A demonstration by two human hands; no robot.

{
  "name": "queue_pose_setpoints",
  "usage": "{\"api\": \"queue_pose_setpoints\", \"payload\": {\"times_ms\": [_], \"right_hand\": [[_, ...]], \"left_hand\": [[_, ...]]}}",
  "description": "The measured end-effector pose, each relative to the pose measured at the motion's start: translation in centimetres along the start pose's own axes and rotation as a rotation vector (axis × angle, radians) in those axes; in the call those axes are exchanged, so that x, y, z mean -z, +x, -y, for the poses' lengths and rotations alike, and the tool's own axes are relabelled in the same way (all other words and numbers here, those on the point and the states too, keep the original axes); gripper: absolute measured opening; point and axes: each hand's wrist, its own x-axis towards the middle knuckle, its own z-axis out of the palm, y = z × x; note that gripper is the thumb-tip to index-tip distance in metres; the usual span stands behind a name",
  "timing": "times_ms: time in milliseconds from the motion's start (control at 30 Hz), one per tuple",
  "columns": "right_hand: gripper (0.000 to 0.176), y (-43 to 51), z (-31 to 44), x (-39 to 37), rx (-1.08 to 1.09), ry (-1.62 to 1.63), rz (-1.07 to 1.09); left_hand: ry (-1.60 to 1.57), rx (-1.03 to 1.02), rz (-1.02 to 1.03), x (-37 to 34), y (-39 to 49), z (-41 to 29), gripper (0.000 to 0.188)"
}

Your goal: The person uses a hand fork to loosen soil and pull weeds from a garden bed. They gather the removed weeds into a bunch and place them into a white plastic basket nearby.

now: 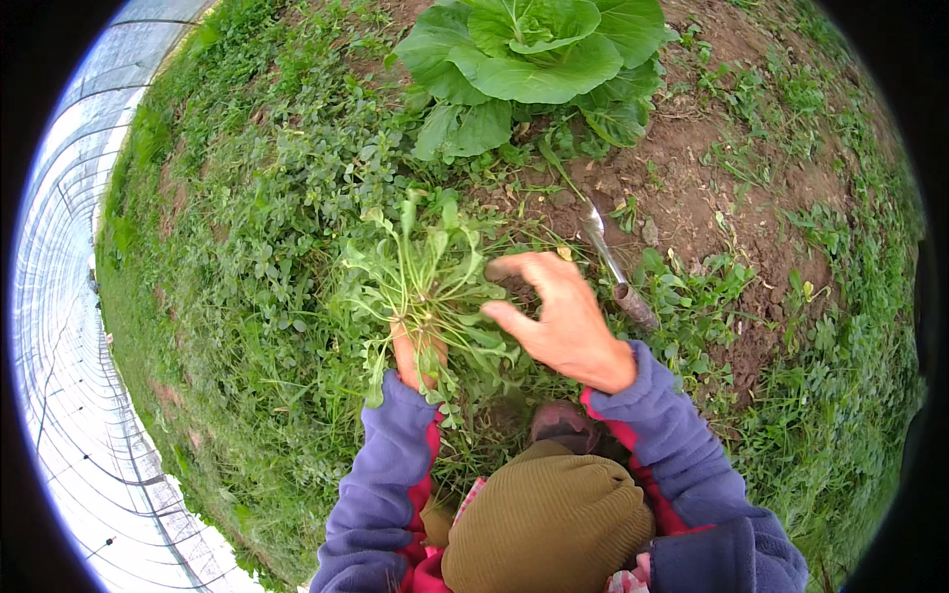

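A bunch of uprooted leafy greens (426, 285), with long lobed leaves spreading from pale root crowns, is in my left hand (415, 356). The leaves cover most of that hand's fingers. My right hand (560, 319) is just to the right of the bunch, its thumb and fingers curved apart, with nothing between them. It looks slightly blurred. Beyond the right hand, a metal hand tool (608, 252) with a rough round handle lies on the soil among low weeds.
A large leafy cabbage (537, 59) grows ahead. Bare brown soil (697, 170) is to the right, dense low weeds (259, 259) to the left. A hooped plastic greenhouse wall (74, 319) curves along the left side. A boot toe (563, 426) shows near my knee (549, 519).
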Motion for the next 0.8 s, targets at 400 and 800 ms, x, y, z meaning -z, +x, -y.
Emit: {"api": "queue_pose_setpoints", "payload": {"times_ms": [400,800], "right_hand": [[0.006,0.1,-2.1,1.7,-0.010,-0.509,-0.015],[0.011,-0.9,3.3,-5.2,0.144,0.038,0.072]], "left_hand": [[0.036,-0.191,-0.246,1.1,0.0,-2.1,0.036],[0.067,-0.177,-0.152,-4.3,0.2,-0.8,0.027]]}}
